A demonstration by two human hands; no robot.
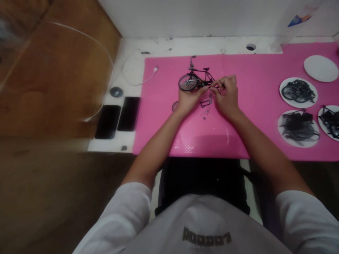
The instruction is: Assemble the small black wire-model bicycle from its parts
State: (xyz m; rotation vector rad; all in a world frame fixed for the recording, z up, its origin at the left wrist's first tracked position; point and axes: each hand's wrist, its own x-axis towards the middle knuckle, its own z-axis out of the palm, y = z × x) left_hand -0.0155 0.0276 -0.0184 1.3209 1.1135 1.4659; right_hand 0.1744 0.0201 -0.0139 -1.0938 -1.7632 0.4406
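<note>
A black model bicycle point(202, 74) stands upright over the pink mat, its spoked front wheel to the left and its saddle at the top. My left hand point(191, 100) is closed on its lower part, from below. At the rear end of the frame, my right hand point(227, 94) pinches with thumb and forefinger close to the left fingertips; whatever small part sits between them is too small to make out. Below the hands lie a small black frame-like part point(204, 103) and several tiny pieces. A loose spoked wheel point(174, 106) shows partly behind my left wrist.
To the right, white plates hold black bicycle parts: one plate point(284, 102), another point(281, 135), and a third point(321, 123). A bare plate point(321, 68) lies behind them. Left of the pink mat point(159, 134) are two dark phones point(129, 113), a round dark object point(116, 92) and a white cable point(143, 83).
</note>
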